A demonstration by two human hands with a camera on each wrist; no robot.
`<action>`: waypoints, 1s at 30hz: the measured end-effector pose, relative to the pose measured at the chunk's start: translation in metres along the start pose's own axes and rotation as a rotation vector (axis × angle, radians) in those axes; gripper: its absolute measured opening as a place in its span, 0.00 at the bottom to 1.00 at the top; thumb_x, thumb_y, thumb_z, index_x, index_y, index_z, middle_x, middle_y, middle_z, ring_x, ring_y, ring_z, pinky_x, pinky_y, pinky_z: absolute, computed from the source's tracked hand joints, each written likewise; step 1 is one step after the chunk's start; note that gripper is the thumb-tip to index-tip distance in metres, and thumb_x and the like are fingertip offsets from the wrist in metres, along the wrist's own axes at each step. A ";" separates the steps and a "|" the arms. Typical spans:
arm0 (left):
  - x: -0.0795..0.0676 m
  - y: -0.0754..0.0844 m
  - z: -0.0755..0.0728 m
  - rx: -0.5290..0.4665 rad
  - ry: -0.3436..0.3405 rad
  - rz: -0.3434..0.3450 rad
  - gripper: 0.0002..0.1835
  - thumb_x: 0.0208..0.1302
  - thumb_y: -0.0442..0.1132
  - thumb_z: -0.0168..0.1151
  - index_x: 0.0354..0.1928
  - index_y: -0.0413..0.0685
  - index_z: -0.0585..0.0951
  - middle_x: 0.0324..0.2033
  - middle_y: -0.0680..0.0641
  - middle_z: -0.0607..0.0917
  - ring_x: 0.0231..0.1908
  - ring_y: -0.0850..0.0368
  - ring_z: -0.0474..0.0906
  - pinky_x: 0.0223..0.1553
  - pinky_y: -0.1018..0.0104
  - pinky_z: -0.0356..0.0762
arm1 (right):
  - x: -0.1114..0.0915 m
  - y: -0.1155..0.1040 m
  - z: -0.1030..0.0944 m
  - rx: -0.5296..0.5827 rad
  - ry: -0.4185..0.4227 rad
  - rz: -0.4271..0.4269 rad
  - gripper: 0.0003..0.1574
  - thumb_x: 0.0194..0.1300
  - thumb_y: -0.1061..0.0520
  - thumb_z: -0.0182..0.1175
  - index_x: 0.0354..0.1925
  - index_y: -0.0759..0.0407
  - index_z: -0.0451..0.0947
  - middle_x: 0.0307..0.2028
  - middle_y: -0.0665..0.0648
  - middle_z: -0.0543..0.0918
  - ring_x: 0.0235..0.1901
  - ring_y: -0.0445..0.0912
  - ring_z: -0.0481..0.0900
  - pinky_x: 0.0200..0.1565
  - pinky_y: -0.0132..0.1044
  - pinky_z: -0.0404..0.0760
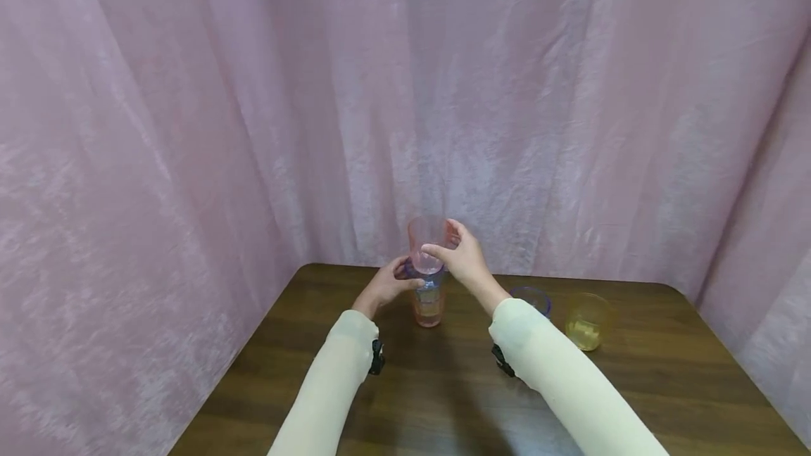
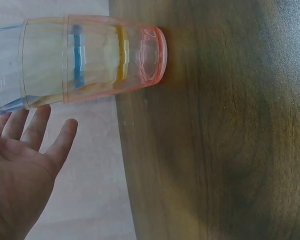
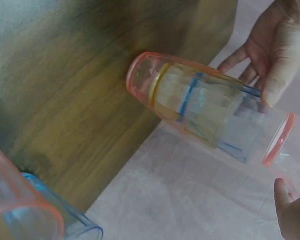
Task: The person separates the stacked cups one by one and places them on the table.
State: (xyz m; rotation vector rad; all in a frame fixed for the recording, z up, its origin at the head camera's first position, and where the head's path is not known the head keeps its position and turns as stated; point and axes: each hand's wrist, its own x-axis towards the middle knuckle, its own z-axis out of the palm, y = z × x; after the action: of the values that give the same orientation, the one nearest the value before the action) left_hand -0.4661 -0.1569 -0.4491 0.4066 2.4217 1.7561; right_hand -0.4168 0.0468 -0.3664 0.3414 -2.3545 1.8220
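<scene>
A stack of nested clear plastic cups stands upright on the table, with a pink cup (image 2: 152,55) outermost at the bottom. Inside it sits a yellow cup (image 2: 45,60), and a blue cup (image 3: 242,130) rises out of the top. My left hand (image 1: 388,286) holds the blue cup near its rim, thumb in front and fingers behind. Another pink cup (image 1: 423,238) is in my right hand (image 1: 465,259), gripped from the right side between thumb and fingers. Its base (image 3: 280,140) is right at the blue cup's mouth, in line with the stack.
To the right stand a blue-rimmed cup (image 1: 535,295), partly behind my right sleeve, and a yellow cup (image 1: 586,322). The right wrist view also has a pink-rimmed cup (image 3: 52,220) at lower left. A pink curtain (image 1: 507,125) hangs behind the brown wooden table (image 1: 266,371).
</scene>
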 end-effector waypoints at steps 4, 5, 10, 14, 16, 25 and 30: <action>0.001 0.000 -0.001 -0.018 -0.003 -0.011 0.42 0.60 0.43 0.73 0.73 0.43 0.63 0.67 0.38 0.71 0.67 0.43 0.67 0.67 0.48 0.65 | -0.003 -0.006 -0.014 0.000 0.009 -0.018 0.59 0.58 0.43 0.73 0.76 0.58 0.53 0.71 0.61 0.64 0.70 0.59 0.62 0.66 0.52 0.68; 0.001 0.000 -0.001 -0.026 -0.007 -0.009 0.42 0.60 0.42 0.73 0.73 0.42 0.63 0.67 0.38 0.71 0.67 0.42 0.67 0.67 0.48 0.65 | -0.004 -0.008 -0.018 -0.003 0.010 -0.018 0.59 0.58 0.43 0.73 0.76 0.58 0.53 0.71 0.61 0.64 0.70 0.58 0.62 0.66 0.52 0.67; 0.003 0.000 -0.005 -0.031 0.000 -0.010 0.43 0.59 0.43 0.74 0.73 0.42 0.63 0.68 0.38 0.71 0.68 0.42 0.66 0.67 0.48 0.65 | -0.011 -0.012 -0.039 -0.011 -0.007 -0.009 0.61 0.58 0.42 0.72 0.77 0.57 0.50 0.72 0.59 0.62 0.71 0.58 0.59 0.68 0.54 0.63; 0.005 -0.002 -0.007 -0.037 0.006 -0.019 0.44 0.59 0.43 0.74 0.73 0.42 0.62 0.69 0.39 0.69 0.69 0.43 0.64 0.67 0.50 0.64 | -0.018 -0.011 -0.055 -0.007 -0.015 -0.003 0.62 0.58 0.42 0.72 0.77 0.58 0.49 0.72 0.59 0.61 0.72 0.58 0.58 0.69 0.55 0.62; 0.005 -0.003 -0.007 -0.039 0.009 -0.021 0.44 0.59 0.42 0.74 0.73 0.42 0.62 0.69 0.39 0.69 0.69 0.43 0.64 0.68 0.50 0.64 | -0.022 -0.010 -0.063 -0.004 -0.008 0.001 0.62 0.57 0.41 0.73 0.77 0.58 0.50 0.72 0.58 0.62 0.72 0.56 0.58 0.69 0.54 0.61; 0.006 -0.006 -0.010 -0.001 0.025 -0.018 0.44 0.59 0.44 0.74 0.73 0.43 0.63 0.69 0.38 0.69 0.69 0.41 0.63 0.68 0.47 0.63 | -0.044 -0.004 -0.105 0.029 0.001 -0.015 0.59 0.62 0.48 0.71 0.77 0.60 0.47 0.73 0.60 0.60 0.72 0.56 0.58 0.70 0.55 0.59; 0.005 -0.007 -0.012 -0.011 0.016 -0.006 0.42 0.60 0.42 0.73 0.73 0.41 0.64 0.69 0.40 0.70 0.69 0.42 0.64 0.67 0.48 0.64 | -0.061 0.000 -0.130 0.028 0.016 -0.007 0.58 0.64 0.49 0.69 0.77 0.61 0.46 0.74 0.61 0.58 0.72 0.57 0.57 0.70 0.55 0.59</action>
State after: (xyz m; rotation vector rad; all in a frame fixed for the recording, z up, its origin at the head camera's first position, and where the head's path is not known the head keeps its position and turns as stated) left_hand -0.4747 -0.1683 -0.4515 0.3855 2.4199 1.7767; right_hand -0.3617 0.1779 -0.3490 0.3366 -2.3165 1.8494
